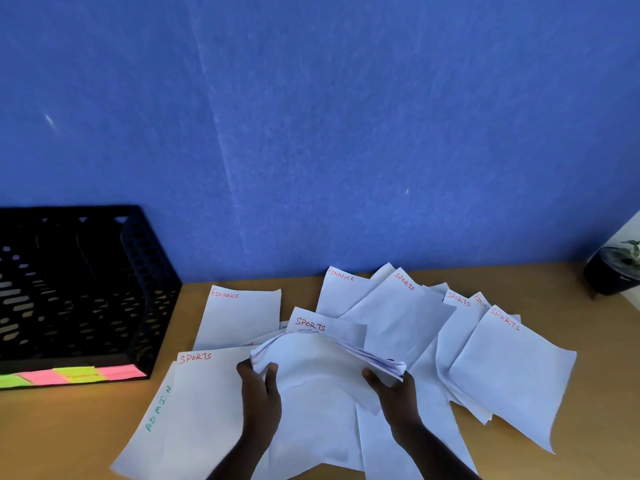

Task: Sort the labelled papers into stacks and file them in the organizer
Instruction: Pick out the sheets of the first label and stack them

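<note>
Two bare hands lift a bowed bundle (325,362) of white papers above a wooden tabletop (69,431), against a blue wall (311,116). The left hand (259,393) closes its grip on the bundle's left edge, thumb on top; the right hand (394,389) closes its grip on the right edge, where the sheet ends fan out. The bundle arches upward between them, near the middle of the scene.

Loose sheets lie spread on the tabletop around the hands, overlapping. A sheet headed FINANCE (239,317) in red lies far left of the bundle; one headed SPORTS (204,403) lies near left, overlapping a sheet lettered ADMIN (156,410) in green. Another SPORTS sheet (343,327) shows just behind the bundle. To the right, more sheets marked FINANCE and SPORTS fan out toward the far edge, the nearest right one (512,372) headed SPORTS.

A black perforated organizer (149,289) stands at far left, its dividers dark; whether any paper sits inside cannot be told. Sticky notes (72,375) in green, pink and yellow line its near base. A dark pot (609,275) holding a small plant stands at far right.
</note>
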`<state>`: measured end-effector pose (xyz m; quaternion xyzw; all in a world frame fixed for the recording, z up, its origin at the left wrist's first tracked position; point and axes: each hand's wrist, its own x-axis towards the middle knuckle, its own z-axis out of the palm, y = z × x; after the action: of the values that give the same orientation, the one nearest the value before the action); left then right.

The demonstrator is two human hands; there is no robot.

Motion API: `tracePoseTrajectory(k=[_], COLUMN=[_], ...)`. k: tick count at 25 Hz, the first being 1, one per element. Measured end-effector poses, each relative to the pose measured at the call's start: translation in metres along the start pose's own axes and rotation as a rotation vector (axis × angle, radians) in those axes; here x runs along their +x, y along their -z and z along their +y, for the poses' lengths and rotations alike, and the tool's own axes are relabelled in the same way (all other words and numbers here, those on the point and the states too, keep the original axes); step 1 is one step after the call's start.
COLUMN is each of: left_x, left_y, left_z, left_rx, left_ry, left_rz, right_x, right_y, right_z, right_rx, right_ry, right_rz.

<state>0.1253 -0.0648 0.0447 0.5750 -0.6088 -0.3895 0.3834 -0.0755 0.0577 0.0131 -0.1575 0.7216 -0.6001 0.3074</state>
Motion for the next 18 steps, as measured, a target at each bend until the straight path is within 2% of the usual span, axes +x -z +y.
tracePoseTrajectory(k=[3, 7, 8, 11, 14, 16, 18], left_x=[0.004, 0.013, 0.016, 0.022, 0.019, 0.016, 0.013], left_y=[0.0, 0.009, 0.011, 0.011, 0.013, 0.017, 0.021], left_z=[-0.003, 0.014, 0.016, 0.007, -0.005, -0.011, -0.016], left_rx=[0.01, -0.096, -0.148, -0.253, -0.302, -0.376, -0.451], left_ry=[0.047, 0.01, 0.007, 0.09, 0.236, 0.309, 0.332], left_rz=[-0.089, -0.077, -0.087, -0.174, -0.239, -0.273, -0.294], right_x=[-0.002, 0.004, 0.006, 0.003, -0.016, -0.031, -0.046], right_y=[0.001, 0.001, 0.0, -0.012, -0.027, -0.038, -0.049], right_z=[-0.004, -0.031, -0.037, -0.034, -0.022, -0.023, -0.026], right_rx=[-0.037, -0.103, -0.096, 0.194, 0.512, 0.632, 0.699], right_ry=[0.019, 0.122, 0.083, -0.223, -0.287, -0.333, -0.382], right_rz=[-0.029, 0.19, 0.229, 0.18, 0.136, 0.123, 0.038])
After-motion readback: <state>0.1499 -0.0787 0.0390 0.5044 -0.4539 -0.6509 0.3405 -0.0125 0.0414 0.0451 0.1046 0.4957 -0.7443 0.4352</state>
